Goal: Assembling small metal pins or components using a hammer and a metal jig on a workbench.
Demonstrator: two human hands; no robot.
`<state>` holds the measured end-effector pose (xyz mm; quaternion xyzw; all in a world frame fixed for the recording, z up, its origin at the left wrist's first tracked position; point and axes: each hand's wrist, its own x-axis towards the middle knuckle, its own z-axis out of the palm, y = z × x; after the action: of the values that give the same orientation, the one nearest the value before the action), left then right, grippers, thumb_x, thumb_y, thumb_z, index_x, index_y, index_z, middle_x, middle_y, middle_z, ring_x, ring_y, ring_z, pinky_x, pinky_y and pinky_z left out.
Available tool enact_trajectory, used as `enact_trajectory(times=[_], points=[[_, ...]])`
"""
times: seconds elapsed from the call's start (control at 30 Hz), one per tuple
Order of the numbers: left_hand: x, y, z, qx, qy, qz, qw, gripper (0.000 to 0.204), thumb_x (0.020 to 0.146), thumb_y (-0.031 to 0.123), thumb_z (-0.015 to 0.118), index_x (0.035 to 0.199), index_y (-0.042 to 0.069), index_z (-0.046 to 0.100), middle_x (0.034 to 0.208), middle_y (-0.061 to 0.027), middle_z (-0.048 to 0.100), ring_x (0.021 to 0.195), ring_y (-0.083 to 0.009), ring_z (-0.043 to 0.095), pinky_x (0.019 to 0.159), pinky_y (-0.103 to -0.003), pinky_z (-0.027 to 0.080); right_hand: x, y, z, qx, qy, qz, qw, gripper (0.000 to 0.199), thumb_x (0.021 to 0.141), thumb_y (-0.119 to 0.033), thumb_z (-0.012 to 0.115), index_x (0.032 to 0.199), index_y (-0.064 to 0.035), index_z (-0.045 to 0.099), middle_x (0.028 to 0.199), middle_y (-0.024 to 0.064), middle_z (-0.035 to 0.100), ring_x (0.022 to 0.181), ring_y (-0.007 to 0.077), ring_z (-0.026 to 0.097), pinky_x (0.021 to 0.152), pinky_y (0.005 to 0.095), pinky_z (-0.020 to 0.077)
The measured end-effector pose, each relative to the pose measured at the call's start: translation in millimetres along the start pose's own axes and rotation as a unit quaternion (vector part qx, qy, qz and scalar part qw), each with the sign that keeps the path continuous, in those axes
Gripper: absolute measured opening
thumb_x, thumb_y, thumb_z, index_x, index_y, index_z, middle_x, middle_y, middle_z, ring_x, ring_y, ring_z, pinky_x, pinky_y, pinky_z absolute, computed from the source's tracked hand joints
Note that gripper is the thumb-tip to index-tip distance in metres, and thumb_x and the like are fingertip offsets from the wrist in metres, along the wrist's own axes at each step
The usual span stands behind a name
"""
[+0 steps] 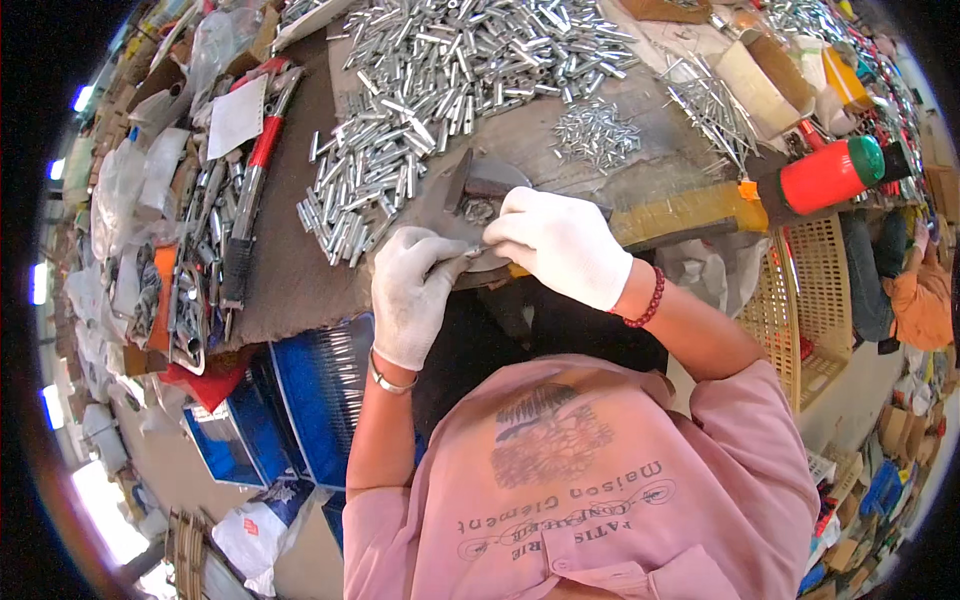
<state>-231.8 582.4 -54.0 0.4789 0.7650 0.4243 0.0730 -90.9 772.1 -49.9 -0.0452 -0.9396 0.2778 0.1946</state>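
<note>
The small metal piece [478, 250] between the two gloved hands is mostly hidden: only a thin silvery sliver shows where the fingertips meet, and its full shape cannot be made out. The left hand [412, 292], in a white knit glove, has its grip pressed together on the near end of that piece. The right hand [562, 245], also in a white glove, curls over it from the other side, fingers closed and pinching the same piece; the fingertips themselves are tucked under the knuckles and out of sight. Both hands sit at the near edge of the bench [290, 270], just in front of a dark metal fixture [470, 185] with an upright blade-like part, whose base is partly covered by the right hand.

Beyond lies a large heap of short shiny metal tubes [440, 70], smooth and cylindrical, spilling toward the left. A smaller pile of tiny silvery pins [597, 130] lies to the right of it. A long tool with red handles [255, 170] lies along the left of the bench. A red cylinder with a green cap [830, 172] lies at the right edge, beside a tan plastic basket [800, 300] cut off by the person's arm
</note>
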Motion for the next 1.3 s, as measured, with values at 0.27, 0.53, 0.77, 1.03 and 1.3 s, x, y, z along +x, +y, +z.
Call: enact_trajectory(times=[0.27, 0.53, 0.77, 1.03, 1.3], points=[[-2, 3, 1, 0.008, 0.024, 0.016, 1.0, 0.015, 0.078, 0.001, 0.087, 0.088, 0.006, 0.078, 0.088, -0.0115, 0.069, 0.084, -0.0313, 0.068, 0.074, -0.04, 0.053, -7, 75, -56, -0.202, 0.065, 0.108, 0.971, 0.007, 0.088, -0.014, 0.076, 0.094, -0.0165, 0.079, 0.092, 0.003, 0.07, 0.087, 0.0249, 0.073, 0.074, 0.0351, 0.0585], [-5, -3, 5, 0.01, 0.038, 0.018, 0.999, 0.014, 0.078, 0.003, 0.087, 0.088, 0.008, 0.078, 0.088, -0.0106, 0.069, 0.084, -0.0314, 0.068, 0.074, -0.041, 0.053, 20, 84, -37, -0.245, 0.018, -0.048, 0.968, 0.002, 0.088, -0.015, 0.074, 0.09, -0.0162, 0.073, 0.09, 0.0038, 0.064, 0.085, 0.0249, 0.07, 0.072, 0.0385, 0.0583], [-7, 0, 5, 0.02, 0.045, 0.003, 0.999, 0.014, 0.079, 0.003, 0.084, 0.089, 0.01, 0.078, 0.088, -0.0095, 0.068, 0.085, -0.0319, 0.067, 0.075, -0.041, 0.053, 28, 56, -33, -0.156, 0.013, -0.007, 0.988, 0.005, 0.089, -0.01, 0.071, 0.093, -0.0136, 0.072, 0.092, 0.0063, 0.067, 0.086, 0.0288, 0.071, 0.074, 0.0396, 0.0592], [-9, -9, 8, 0.031, 0.031, 0.055, 0.998, 0.014, 0.076, 0.001, 0.081, 0.087, 0.008, 0.075, 0.089, -0.0095, 0.067, 0.089, -0.0328, 0.067, 0.078, -0.042, 0.053, 31, -14, 14, 0.032, -0.034, -0.065, 0.997, 0.037, 0.09, -0.003, 0.069, 0.125, -0.0142, 0.071, 0.096, 0.0084, 0.071, 0.089, 0.0311, 0.071, 0.081, 0.0411, 0.0585], [-3, -4, -1, 0.027, 0.019, 0.025, 0.999, 0.011, 0.083, -0.001, 0.079, 0.094, 0.003, 0.077, 0.092, -0.0135, 0.071, 0.088, -0.0319, 0.07, 0.078, -0.041, 0.055, 34, -11, 9, 0.112, -0.067, 0.012, 0.991, 0.046, 0.089, -0.002, 0.07, 0.134, -0.0129, 0.069, 0.088, 0.0077, 0.074, 0.086, 0.0303, 0.071, 0.081, 0.0417, 0.0568]])
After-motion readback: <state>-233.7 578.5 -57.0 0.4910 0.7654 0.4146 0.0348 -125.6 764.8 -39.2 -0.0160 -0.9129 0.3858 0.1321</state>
